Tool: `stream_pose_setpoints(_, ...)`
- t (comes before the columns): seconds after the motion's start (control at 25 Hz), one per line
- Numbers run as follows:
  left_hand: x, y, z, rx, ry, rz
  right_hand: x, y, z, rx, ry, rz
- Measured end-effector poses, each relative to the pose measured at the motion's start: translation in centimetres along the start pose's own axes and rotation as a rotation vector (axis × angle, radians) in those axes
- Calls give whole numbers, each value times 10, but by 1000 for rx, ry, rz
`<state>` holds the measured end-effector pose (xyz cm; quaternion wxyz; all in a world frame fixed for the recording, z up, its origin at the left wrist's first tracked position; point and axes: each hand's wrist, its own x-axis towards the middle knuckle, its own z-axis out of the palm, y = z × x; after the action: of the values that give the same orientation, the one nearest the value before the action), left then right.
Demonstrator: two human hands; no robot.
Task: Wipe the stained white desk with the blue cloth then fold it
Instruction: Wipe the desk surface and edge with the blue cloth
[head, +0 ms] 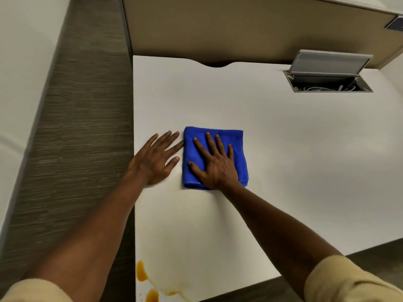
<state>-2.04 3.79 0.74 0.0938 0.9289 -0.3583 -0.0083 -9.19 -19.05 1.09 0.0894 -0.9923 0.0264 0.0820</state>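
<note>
A folded blue cloth lies flat on the white desk, left of the desk's middle. My right hand rests palm down on top of the cloth, fingers spread. Just left of the cloth, my left hand lies flat on the bare desk, fingers apart, its fingertips touching the cloth's left edge. Brown-orange liquid stains sit at the desk's near left corner, with a fainter yellowish smear beside them.
An open grey cable hatch with cords inside is set into the desk at the far right. A beige partition runs along the desk's back edge. Dark carpet borders the desk's left edge.
</note>
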Motion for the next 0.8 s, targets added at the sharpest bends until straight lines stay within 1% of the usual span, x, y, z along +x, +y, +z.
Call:
stream_pose_setpoints(0.08,-1,1,-2,-17,-4,6,6,8,-2,11,-13,-36)
stream_pose_setpoints(0.16,-2,1,-1,-3,-5,-1,3,37,-7,-7,16,-23)
stream_pose_setpoints(0.24,-1,0,0,-17,-22,-11,-4,76,-15,3,43,109)
stream_pose_setpoints(0.32,-2,0,1,-23,-27,-15,-16,100,-21,15,48,234)
stream_pose_setpoints(0.4,0,0,1,-24,-29,-13,-33,98,-17,15,49,258)
stream_pose_setpoints(0.48,-1,0,0,-26,-29,-13,-70,81,-7,0,47,205)
stream_pose_setpoints(0.68,-1,0,0,-13,-31,-16,-208,62,30,-97,41,47)
stream_pose_setpoints(0.8,-1,1,1,-7,-21,-13,-219,74,27,-126,-27,-82)
